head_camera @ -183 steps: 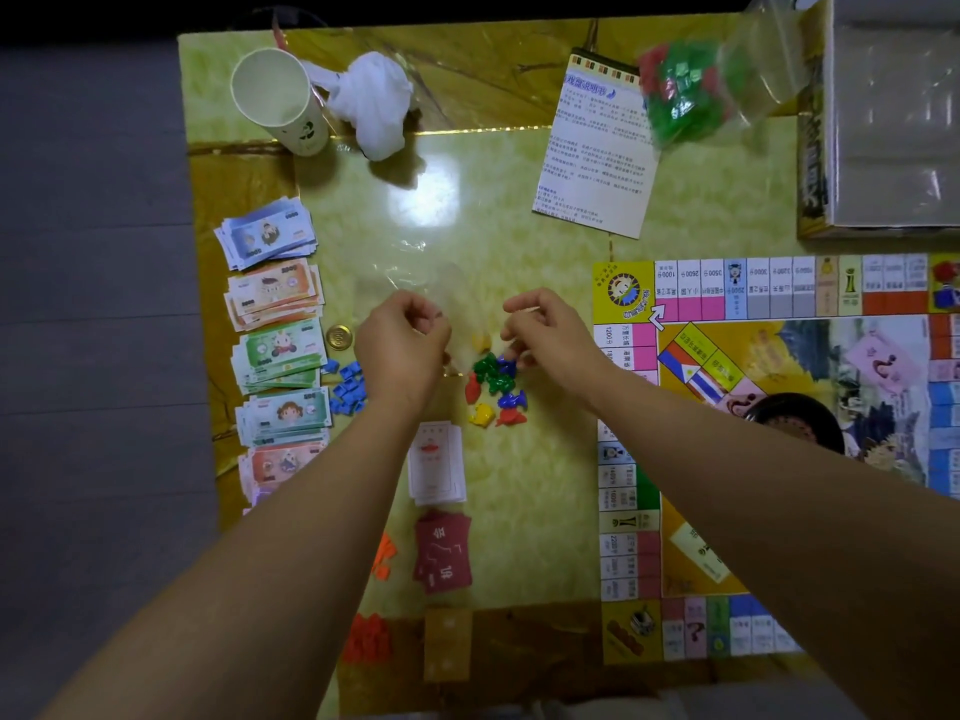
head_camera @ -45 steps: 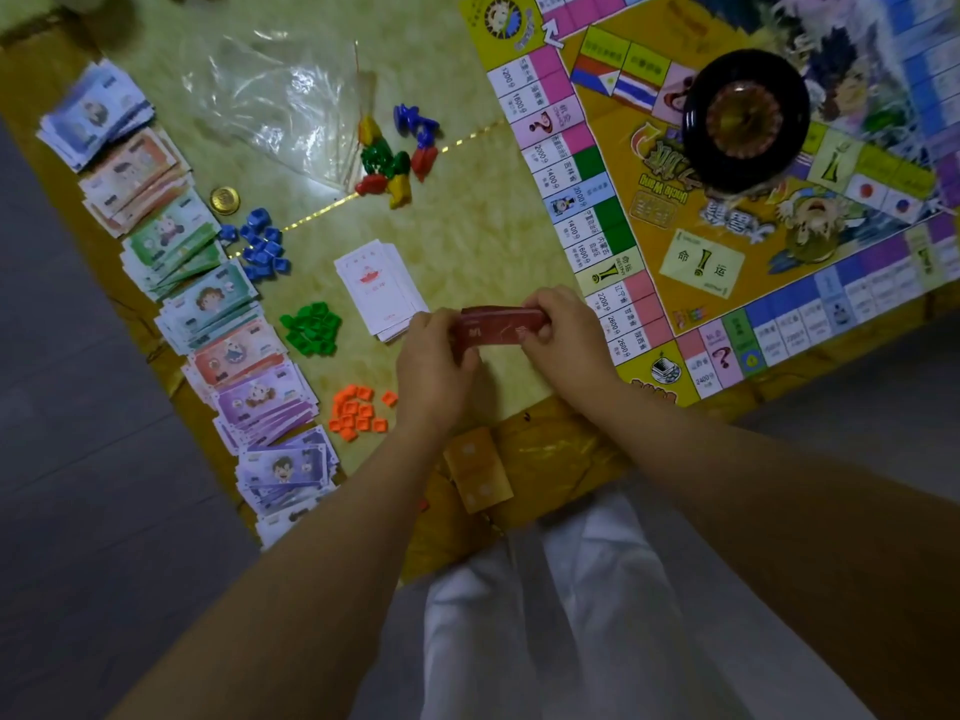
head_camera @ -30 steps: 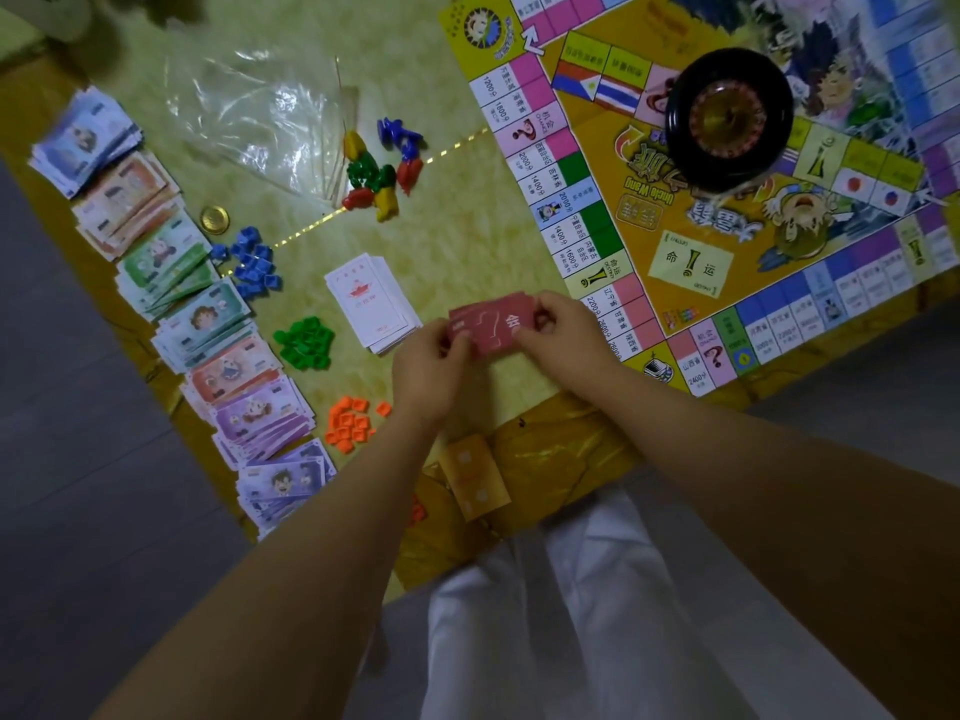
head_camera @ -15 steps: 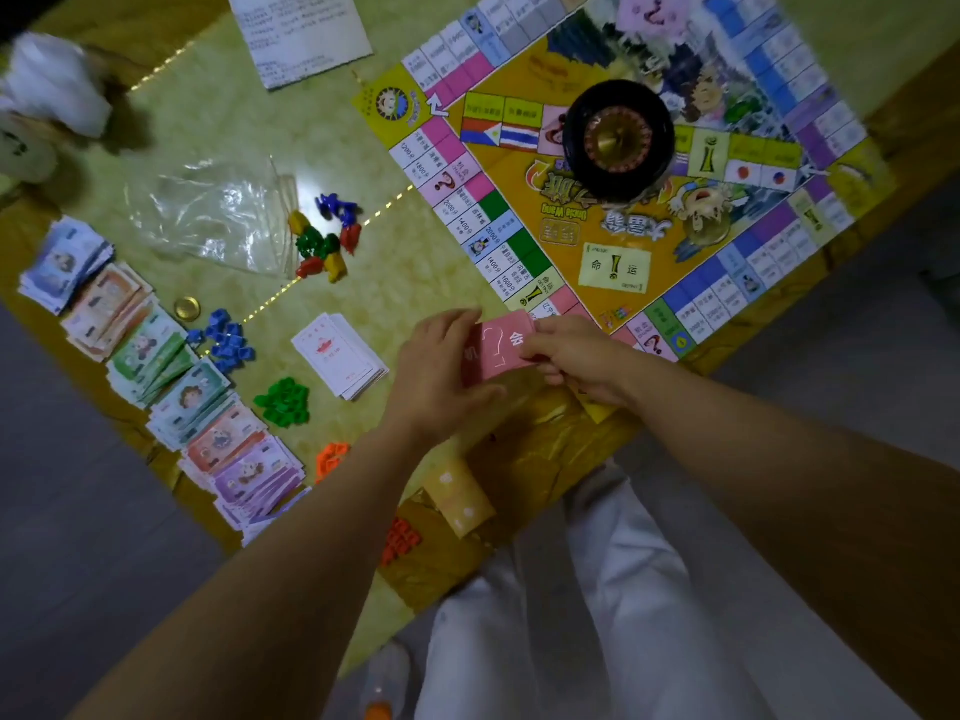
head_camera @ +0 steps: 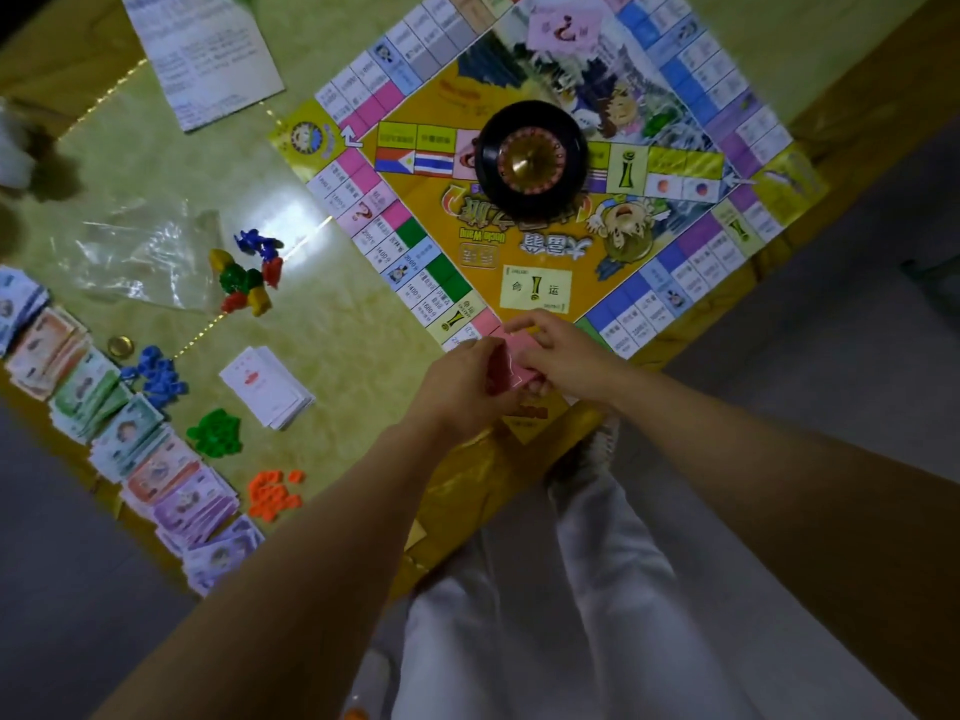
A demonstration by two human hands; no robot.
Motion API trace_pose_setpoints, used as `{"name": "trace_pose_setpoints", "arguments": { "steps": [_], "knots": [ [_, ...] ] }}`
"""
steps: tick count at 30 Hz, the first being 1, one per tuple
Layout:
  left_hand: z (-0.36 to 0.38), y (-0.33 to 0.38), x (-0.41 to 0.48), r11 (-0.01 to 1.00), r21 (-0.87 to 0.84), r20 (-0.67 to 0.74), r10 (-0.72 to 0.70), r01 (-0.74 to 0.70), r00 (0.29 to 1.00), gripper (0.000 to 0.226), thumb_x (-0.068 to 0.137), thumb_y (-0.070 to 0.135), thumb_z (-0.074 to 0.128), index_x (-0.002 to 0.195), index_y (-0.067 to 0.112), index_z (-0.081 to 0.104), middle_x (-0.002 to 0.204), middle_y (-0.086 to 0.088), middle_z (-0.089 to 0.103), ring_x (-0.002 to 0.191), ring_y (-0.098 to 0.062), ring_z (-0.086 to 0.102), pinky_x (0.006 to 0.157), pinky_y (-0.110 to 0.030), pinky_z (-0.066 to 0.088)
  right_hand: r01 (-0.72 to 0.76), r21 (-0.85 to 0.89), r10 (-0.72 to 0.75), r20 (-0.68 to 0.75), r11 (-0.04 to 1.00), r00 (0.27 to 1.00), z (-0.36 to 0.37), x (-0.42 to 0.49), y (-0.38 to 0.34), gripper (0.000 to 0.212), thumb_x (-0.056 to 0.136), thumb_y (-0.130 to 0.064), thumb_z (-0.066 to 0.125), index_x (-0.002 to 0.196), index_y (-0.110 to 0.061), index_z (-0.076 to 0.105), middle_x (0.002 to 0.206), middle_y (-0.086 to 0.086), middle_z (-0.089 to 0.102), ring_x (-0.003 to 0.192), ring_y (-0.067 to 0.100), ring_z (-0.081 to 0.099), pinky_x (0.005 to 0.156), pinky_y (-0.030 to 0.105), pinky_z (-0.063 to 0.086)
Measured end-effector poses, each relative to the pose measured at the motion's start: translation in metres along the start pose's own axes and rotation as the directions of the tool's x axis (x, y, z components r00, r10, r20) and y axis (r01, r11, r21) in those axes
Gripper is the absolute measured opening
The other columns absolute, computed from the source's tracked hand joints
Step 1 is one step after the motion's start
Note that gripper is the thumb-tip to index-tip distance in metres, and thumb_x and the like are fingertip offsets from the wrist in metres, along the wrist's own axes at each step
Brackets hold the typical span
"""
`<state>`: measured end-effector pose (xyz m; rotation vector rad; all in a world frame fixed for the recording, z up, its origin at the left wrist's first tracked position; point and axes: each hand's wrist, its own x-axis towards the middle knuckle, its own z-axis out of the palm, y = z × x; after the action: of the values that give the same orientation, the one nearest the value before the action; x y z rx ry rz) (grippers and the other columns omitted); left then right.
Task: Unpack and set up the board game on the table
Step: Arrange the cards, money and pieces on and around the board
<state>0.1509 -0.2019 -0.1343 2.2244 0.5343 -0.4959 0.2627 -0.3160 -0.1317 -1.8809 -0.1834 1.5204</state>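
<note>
The game board [head_camera: 545,283] lies open on the table, turned like a diamond, with a black roulette wheel [head_camera: 530,158] at its middle. My left hand [head_camera: 462,392] and my right hand [head_camera: 566,356] meet over the board's near corner, both gripping a small stack of red cards [head_camera: 511,368]. Most of the stack is hidden between my fingers. A white card stack [head_camera: 267,387] lies left of my hands. Coloured pawns [head_camera: 247,275] sit beside an empty clear bag [head_camera: 135,246].
Rows of paper money [head_camera: 130,433] line the table's left edge. Blue [head_camera: 156,374], green [head_camera: 215,433] and orange [head_camera: 272,493] house pieces lie in small heaps, with a gold coin [head_camera: 120,346]. A rule sheet [head_camera: 208,54] lies at the back. My white trousers [head_camera: 545,589] show below.
Over six seconds my hands left the pawns and bag and picked up the red cards. In the last second they carried the stack right, over the board's near corner; my view swung.
</note>
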Motion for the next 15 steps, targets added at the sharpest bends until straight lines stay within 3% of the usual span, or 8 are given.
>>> {"name": "trace_pose_setpoints", "arguments": {
  "steps": [2,5,8,12,15],
  "knots": [
    [0.007,0.014,0.009,0.999,-0.04,0.003,-0.035,0.035,0.999,0.034,0.082,0.04,0.07,0.102,0.015,0.058,0.086,0.006,0.052,0.074,-0.01,0.046,0.057,-0.022,0.03,0.008,-0.03,-0.009,-0.036,1.0,0.999,-0.017,-0.003,0.002,0.026,0.094,-0.006,0.051,0.118,-0.018,0.053,0.092,0.004,0.063,0.066,0.013,0.058,0.057,0.025,0.047],
    [0.016,0.035,0.025,0.994,-0.031,0.024,-0.107,0.108,0.994,0.05,0.083,0.039,0.071,0.123,0.015,0.052,0.108,-0.003,0.051,0.093,-0.017,0.051,0.072,-0.026,0.038,-0.023,0.013,0.023,-0.074,1.0,0.997,-0.046,-0.002,0.006,0.024,0.094,-0.006,0.051,0.113,-0.02,0.052,0.108,0.011,0.062,0.077,0.02,0.06,0.061,0.028,0.047],
    [0.022,0.056,0.04,0.982,-0.063,0.086,-0.173,0.178,0.981,0.053,0.085,0.034,0.07,0.129,0.014,0.048,0.12,-0.009,0.053,0.105,-0.025,0.055,0.077,-0.028,0.041,-0.062,-0.036,0.059,-0.078,0.997,0.995,-0.069,0.0,0.008,0.024,0.095,-0.007,0.047,0.113,-0.022,0.05,0.114,0.008,0.054,0.068,0.016,0.052,0.06,0.029,0.044],
    [0.03,0.08,0.053,0.976,-0.057,0.129,-0.201,0.21,0.971,0.059,0.082,0.026,0.074,0.132,0.012,0.046,0.123,-0.012,0.05,0.107,-0.028,0.053,0.078,-0.028,0.039,-0.133,-0.05,0.133,-0.012,0.99,0.991,-0.09,0.0,0.013,0.016,0.098,-0.011,0.042,0.11,-0.021,0.048,0.097,0.008,0.056,0.06,0.016,0.053,0.049,0.024,0.041],
    [0.036,0.09,0.059,0.921,-0.24,0.149,-0.277,0.307,0.949,0.069,0.077,0.021,0.077,0.136,0.013,0.042,0.124,-0.013,0.053,0.105,-0.029,0.057,0.085,-0.038,0.05,-0.121,-0.012,0.12,-0.058,0.993,0.991,-0.104,0.0,0.016,0.018,0.096,-0.008,0.045,0.107,-0.02,0.051,0.093,0.008,0.059,0.063,0.019,0.054,0.054,0.028,0.044]
  ]
}}
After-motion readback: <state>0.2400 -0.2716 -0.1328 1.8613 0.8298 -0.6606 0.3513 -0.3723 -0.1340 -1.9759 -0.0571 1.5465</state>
